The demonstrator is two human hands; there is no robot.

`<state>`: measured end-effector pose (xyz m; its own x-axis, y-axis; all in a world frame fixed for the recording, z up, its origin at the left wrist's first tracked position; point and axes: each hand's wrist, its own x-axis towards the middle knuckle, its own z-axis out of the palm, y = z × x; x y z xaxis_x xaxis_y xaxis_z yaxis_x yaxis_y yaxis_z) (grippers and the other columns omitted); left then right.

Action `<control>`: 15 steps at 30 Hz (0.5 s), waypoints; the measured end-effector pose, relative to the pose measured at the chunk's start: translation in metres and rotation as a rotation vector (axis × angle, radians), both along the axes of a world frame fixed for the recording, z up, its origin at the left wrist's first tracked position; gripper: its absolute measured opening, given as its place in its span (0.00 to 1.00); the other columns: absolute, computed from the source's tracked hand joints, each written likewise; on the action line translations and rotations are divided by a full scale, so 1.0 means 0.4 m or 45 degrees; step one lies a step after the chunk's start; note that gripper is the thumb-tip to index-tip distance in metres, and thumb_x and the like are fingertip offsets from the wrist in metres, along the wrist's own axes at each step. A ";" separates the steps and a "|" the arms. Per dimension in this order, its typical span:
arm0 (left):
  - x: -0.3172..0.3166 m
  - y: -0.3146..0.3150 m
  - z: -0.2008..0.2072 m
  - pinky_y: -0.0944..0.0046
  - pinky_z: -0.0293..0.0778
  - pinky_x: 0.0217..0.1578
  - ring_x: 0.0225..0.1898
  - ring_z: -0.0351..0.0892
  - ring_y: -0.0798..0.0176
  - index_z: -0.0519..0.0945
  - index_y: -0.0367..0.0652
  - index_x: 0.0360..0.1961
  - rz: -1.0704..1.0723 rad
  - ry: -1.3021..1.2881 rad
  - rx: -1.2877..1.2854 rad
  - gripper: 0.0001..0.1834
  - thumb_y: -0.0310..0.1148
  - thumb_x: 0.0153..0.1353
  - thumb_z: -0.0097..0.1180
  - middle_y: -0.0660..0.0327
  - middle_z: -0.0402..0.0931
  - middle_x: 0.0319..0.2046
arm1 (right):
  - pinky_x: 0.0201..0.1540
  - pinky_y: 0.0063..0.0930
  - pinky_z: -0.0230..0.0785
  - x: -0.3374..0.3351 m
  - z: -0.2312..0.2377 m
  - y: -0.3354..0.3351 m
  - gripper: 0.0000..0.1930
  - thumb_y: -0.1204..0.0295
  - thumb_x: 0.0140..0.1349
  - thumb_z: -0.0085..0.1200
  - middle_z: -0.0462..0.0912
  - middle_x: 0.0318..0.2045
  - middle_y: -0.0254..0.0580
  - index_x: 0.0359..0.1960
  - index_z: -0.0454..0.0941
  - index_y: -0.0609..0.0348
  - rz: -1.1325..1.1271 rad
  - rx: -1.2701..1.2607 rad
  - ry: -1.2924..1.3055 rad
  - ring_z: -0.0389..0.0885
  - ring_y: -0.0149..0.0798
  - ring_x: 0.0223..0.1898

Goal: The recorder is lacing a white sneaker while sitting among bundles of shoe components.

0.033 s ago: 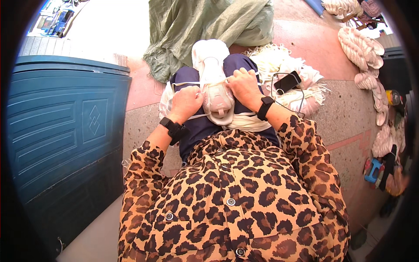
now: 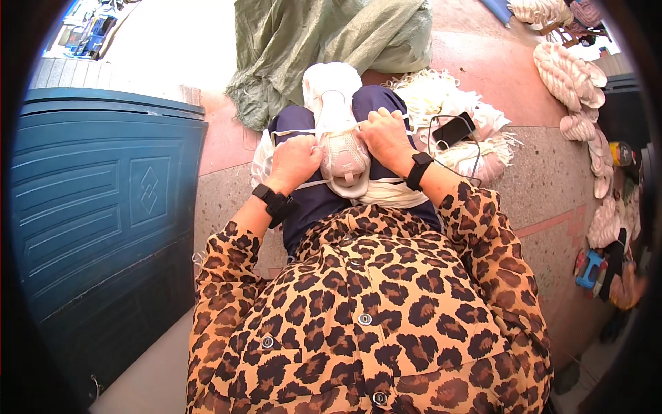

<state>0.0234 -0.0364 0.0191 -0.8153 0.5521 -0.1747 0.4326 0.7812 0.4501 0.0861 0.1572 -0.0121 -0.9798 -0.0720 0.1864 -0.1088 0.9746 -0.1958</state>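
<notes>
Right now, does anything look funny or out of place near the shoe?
Maybe the dark phone-like device: it lies on a messy pile of pale cords, right of the shoe. Electronics look odd among loose strands. No spill shows.

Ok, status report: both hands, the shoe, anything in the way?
Left hand and right hand closed on white cord. Pale shoe between the knees. Phone off to the right, clear of both hands.

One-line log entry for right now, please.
white shoe: between legs; left hand: closed, shoe's left side; right hand: closed, shoe's right side; white cord: over left leg; phone: atop white bundle
</notes>
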 end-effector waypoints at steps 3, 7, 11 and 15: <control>-0.017 0.020 -0.007 0.52 0.70 0.31 0.28 0.75 0.47 0.78 0.41 0.22 -0.173 0.042 -0.119 0.11 0.36 0.48 0.47 0.49 0.75 0.23 | 0.38 0.36 0.56 0.002 0.002 0.003 0.06 0.68 0.48 0.49 0.73 0.23 0.33 0.19 0.77 0.51 0.025 -0.039 -0.015 0.70 0.36 0.33; -0.024 0.019 -0.051 0.53 0.70 0.31 0.29 0.76 0.48 0.77 0.39 0.24 -0.039 -0.105 0.034 0.11 0.36 0.49 0.49 0.49 0.75 0.24 | 0.37 0.36 0.55 0.005 0.000 0.003 0.07 0.66 0.49 0.49 0.72 0.23 0.34 0.19 0.77 0.52 0.055 -0.053 -0.019 0.70 0.37 0.33; 0.034 0.027 0.002 0.55 0.65 0.33 0.35 0.70 0.54 0.77 0.42 0.22 -0.044 0.523 -0.127 0.13 0.42 0.47 0.56 0.57 0.75 0.26 | 0.38 0.37 0.55 0.021 0.002 0.003 0.11 0.63 0.53 0.48 0.73 0.24 0.37 0.22 0.77 0.55 0.047 -0.052 -0.092 0.69 0.39 0.34; 0.080 0.035 0.029 0.56 0.62 0.33 0.34 0.67 0.57 0.75 0.43 0.21 -0.198 0.693 -0.243 0.11 0.41 0.47 0.55 0.61 0.72 0.23 | 0.39 0.35 0.55 0.030 0.030 -0.007 0.13 0.61 0.52 0.50 0.72 0.28 0.40 0.24 0.76 0.59 0.079 -0.053 -0.093 0.68 0.39 0.36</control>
<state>0.0553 -0.0224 0.0307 -0.7274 0.6722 0.1379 0.6776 0.7353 -0.0103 0.0982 0.1544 0.0001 -0.9848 -0.1267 0.1191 -0.1529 0.9572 -0.2457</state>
